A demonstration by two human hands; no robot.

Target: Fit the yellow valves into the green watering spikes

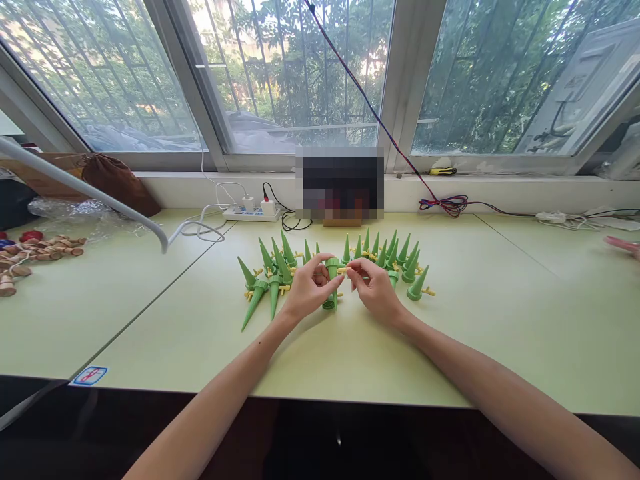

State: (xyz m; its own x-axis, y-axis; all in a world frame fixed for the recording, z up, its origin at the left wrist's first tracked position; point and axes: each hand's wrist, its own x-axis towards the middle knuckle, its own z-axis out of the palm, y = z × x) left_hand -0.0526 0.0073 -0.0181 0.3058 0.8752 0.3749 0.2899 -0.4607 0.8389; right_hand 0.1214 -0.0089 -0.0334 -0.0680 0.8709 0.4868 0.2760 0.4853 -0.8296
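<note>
Between my hands is a green plastic watering spike [332,267], its point down and its wide collar up. My left hand [309,288] is closed round the spike's collar from the left. From the right, my right hand [373,288] pinches a small yellow valve [343,271] against the spike's side; whether it is seated in the spike I cannot tell. Behind and to the left stand several green spikes with yellow valves [283,265], two of them lying points toward me. More spikes [414,267] stand on the right. Another green piece [328,305] shows just below my left hand.
The pale green table [190,347] has seams and a front edge. A power strip [253,212] with white cables lies at the back. Wooden pieces [45,252] and a plastic bag [85,217] are at left. Bundled red-blue wire [445,205] lies at back right; a box cutter [443,171] rests on the sill.
</note>
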